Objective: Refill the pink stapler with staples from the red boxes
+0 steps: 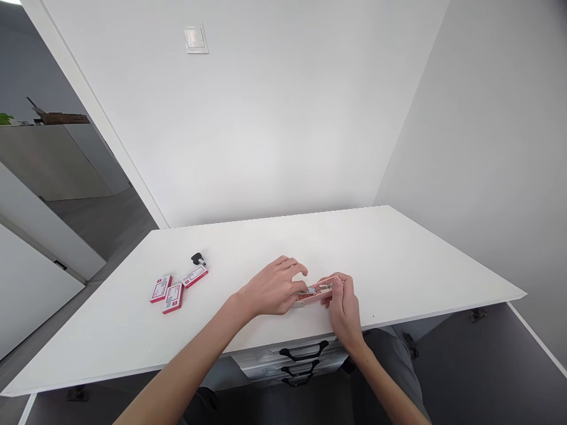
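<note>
A pink stapler (318, 296) is held just above the white tabletop, its body opened so that metal parts show inside. My right hand (345, 304) is closed around its right end, thumb on top. My left hand (277, 287) reaches over the left end, with fingers bent and the tips at the metal part. Whatever small piece might be between those left fingertips is hidden. Off to the left lie three small red-and-white boxes, one of them a box (173, 298) nearest the front. Beside them rests a small black-and-silver tool (198, 259), perhaps a staple remover.
The white tabletop (248, 248) meets a wall at the back, which carries a light switch (195, 39). Under the front edge are drawers with black handles (303, 350). At the left, an opening leads to another room with a cabinet (53, 159).
</note>
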`<state>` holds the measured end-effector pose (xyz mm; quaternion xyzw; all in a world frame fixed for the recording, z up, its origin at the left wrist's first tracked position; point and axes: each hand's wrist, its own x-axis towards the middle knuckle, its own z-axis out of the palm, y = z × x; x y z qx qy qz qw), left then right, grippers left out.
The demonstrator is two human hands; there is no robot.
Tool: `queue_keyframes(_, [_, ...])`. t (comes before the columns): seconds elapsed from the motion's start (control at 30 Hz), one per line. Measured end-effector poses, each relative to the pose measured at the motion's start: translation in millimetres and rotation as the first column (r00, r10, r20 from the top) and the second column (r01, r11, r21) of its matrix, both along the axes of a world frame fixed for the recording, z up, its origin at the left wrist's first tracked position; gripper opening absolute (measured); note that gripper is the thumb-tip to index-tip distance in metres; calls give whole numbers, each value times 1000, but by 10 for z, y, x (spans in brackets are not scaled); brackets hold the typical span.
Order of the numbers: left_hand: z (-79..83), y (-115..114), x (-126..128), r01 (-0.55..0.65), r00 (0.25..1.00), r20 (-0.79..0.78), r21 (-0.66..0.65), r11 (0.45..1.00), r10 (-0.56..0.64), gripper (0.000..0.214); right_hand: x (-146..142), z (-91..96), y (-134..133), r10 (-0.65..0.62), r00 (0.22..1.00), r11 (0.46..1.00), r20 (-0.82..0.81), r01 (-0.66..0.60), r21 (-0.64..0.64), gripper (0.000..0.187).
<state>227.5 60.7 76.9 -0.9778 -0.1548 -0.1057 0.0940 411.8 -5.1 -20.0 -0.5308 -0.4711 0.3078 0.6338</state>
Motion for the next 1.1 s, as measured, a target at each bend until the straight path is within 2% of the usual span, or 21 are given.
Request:
queue_keyframes(0.13, [28,54,96,46,999,-7,30,998,-46,19,-1,12,-7,16,999,1000,28,-16,-1,37])
queue_keyframes(0.27, [40,88,165,79,997,9,5,997,-79,18,3,13,-12,20,998,1000,57,-19,-18,37])
queue_keyframes(0.4, [25,99,189,73,997,33,-21,997,-72,18,3,12,-19,31,998,999,61,-30,-17,36])
queue_keyframes(0.67, [-50,103,231,57,998,18,-27,998,-57,31,10,-15,1,9,991,1000,134,-6,-26,39])
queue_keyframes(1.1, [-91,118,239,24,998,-62,-39,999,-26,21,23,-34,3,8,987,1000,163,-3,-28,40])
